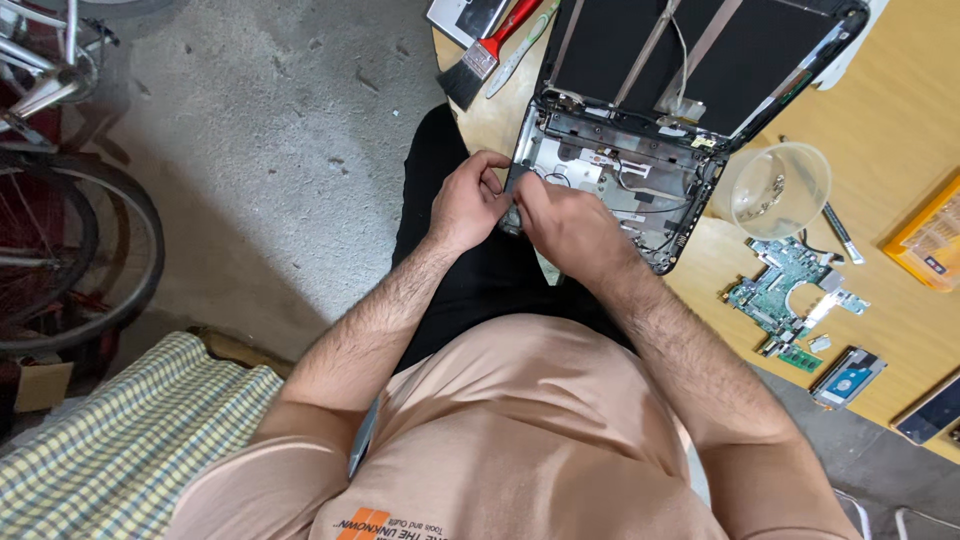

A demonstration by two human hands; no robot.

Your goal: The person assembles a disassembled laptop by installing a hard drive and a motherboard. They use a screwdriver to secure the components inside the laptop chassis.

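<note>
Both hands, left (468, 205) and right (560, 215), pinch the laptop (610, 170) shell's near edge mid-frame, so probably pry gently, evenly.

At the top centre of the frame the laptop's screen panel (700, 50) lies open and flat, a dark rectangle crossed by pale strips. A yellow-orange flat package (930, 240) sits at the right edge on the table (900, 120). A brown cardboard box (40, 385) shows at the lower left edge.
</note>
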